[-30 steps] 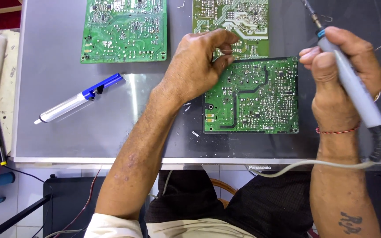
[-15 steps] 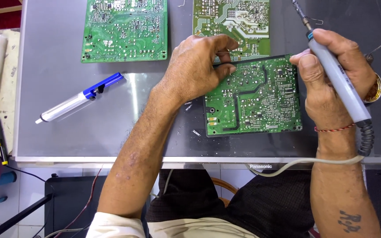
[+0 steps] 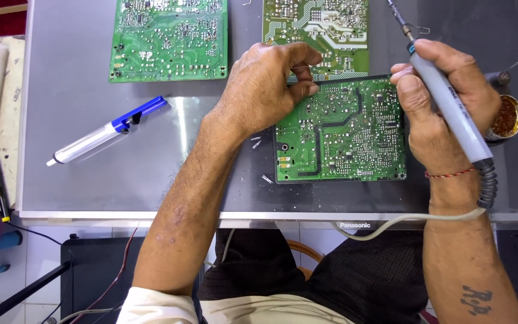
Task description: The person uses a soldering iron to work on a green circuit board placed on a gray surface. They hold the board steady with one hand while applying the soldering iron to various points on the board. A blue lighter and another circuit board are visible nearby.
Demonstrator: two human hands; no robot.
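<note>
While both hands grip: three circuit boards [image 3: 340, 129], one soldering iron [image 3: 451, 108].

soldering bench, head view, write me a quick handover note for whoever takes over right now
Left hand: fingertips grip the top-left edge of the near board, which lies solder side up on the grey table.
Right hand: wrapped round the soldering iron, tip pointing away, up off the board; its cord trails over the table's front edge.
Nearby: two more boards at the back, one green, one yellowish; blue and white desoldering pump to the left; small open tin at the right.
Done: cannot tell which joints are worked. Left: iron is not touching the board yet.
</note>
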